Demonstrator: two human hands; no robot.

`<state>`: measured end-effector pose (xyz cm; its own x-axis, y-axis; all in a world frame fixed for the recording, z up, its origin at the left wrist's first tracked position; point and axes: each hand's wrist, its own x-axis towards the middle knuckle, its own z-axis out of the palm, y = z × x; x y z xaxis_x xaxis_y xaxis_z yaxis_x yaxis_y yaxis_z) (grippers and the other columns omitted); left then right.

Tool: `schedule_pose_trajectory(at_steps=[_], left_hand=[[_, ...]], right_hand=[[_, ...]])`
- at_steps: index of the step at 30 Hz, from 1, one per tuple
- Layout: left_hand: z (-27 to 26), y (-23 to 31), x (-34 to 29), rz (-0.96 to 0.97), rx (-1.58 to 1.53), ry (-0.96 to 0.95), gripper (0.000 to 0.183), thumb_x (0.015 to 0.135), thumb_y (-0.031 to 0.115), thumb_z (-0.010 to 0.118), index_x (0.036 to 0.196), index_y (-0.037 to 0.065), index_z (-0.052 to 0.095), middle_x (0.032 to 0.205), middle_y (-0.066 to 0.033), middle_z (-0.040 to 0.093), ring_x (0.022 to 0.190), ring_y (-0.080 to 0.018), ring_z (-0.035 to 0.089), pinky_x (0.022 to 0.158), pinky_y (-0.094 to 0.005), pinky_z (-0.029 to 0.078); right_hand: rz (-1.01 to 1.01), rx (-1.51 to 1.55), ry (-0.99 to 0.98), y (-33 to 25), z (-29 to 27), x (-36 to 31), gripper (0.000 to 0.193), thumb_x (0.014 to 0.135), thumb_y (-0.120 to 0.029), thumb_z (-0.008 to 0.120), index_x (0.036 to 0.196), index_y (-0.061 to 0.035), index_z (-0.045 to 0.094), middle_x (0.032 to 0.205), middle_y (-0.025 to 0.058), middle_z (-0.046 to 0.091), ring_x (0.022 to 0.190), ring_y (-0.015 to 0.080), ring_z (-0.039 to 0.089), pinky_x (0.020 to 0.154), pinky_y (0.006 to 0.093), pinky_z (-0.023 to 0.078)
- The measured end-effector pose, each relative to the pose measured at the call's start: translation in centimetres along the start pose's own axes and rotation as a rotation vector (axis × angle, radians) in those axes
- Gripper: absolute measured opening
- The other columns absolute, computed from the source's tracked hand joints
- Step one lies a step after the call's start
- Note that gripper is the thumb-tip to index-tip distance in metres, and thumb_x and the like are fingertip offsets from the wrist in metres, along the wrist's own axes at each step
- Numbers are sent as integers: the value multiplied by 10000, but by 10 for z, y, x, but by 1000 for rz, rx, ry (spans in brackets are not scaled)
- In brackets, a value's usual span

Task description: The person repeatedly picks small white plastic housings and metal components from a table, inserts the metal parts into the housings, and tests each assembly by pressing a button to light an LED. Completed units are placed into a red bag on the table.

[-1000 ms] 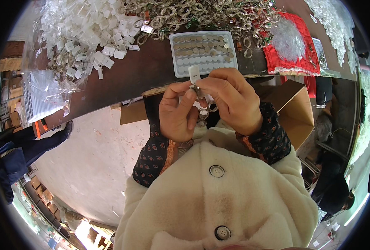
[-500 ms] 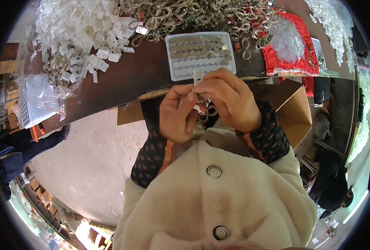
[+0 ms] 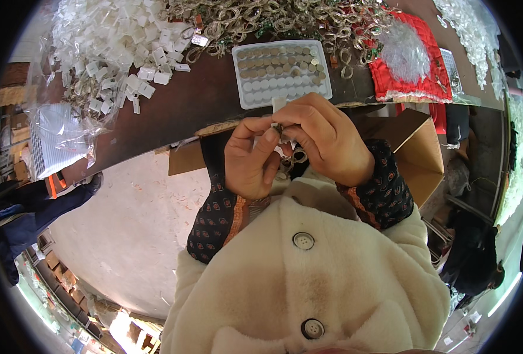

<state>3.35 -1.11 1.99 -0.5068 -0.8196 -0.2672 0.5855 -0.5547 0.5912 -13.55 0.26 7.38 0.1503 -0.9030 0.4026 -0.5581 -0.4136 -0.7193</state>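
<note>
Centrally, upper half of frame: one small white casing (image 3: 279, 102), pinched in closed fingertips of left hand (image 3: 248, 162) and right hand (image 3: 333, 140). Hazard: coiled wire (image 3: 298, 156) dangling below could snag, tugging it loose.

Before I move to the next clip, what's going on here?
A person's left hand and right hand meet near the front edge of a dark brown table, their fingers closed around a small white rectangular plastic case, much of it hidden. Pale loops of thin wire show beneath. Beyond, a translucent white plastic tray holds round greyish discs, with a heap of white plastic cases to its left.
</note>
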Motion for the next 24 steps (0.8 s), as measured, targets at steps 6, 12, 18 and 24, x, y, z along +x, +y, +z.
schedule_pose_trajectory(at_steps=[6, 12, 18, 24], left_hand=[[-8, 3, 1, -4, -105, -94, 197, 999, 124, 580, 1176, 36, 580, 978, -151, 669, 734, -118, 634, 359, -171, 368], [-11, 0, 4, 71, -156, -9, 190, 1003, 129, 571, 1161, 23, 571, 1082, -191, 678, 795, -156, 643, 361, -174, 388], [-12, 3, 4, 78, -102, -26, 175, 1009, 123, 558, 1165, 42, 553, 1096, -181, 676, 813, -154, 650, 359, -172, 386], [-11, 2, 4, 80, -127, -44, 170, 1003, 103, 562, 1164, 48, 550, 1022, -144, 674, 815, -142, 659, 358, -169, 382]], right_hand=[[-167, -151, 41, 1, 4, -3, 346, 749, 34, 661, 1089, -32, 651, 886, 86, 628, 824, 289, 633, 710, 369, 539], [-69, -512, 323, 33, -3, 12, 261, 752, -34, 703, 1006, -91, 716, 888, 42, 624, 801, 259, 600, 677, 375, 505], [-80, -659, 241, 43, -2, 25, 214, 757, -28, 742, 960, -92, 713, 879, 28, 625, 805, 260, 588, 683, 368, 495], [-60, -171, 190, 6, 7, 13, 174, 744, -2, 748, 893, -65, 685, 809, 62, 657, 740, 271, 620, 655, 374, 508]])
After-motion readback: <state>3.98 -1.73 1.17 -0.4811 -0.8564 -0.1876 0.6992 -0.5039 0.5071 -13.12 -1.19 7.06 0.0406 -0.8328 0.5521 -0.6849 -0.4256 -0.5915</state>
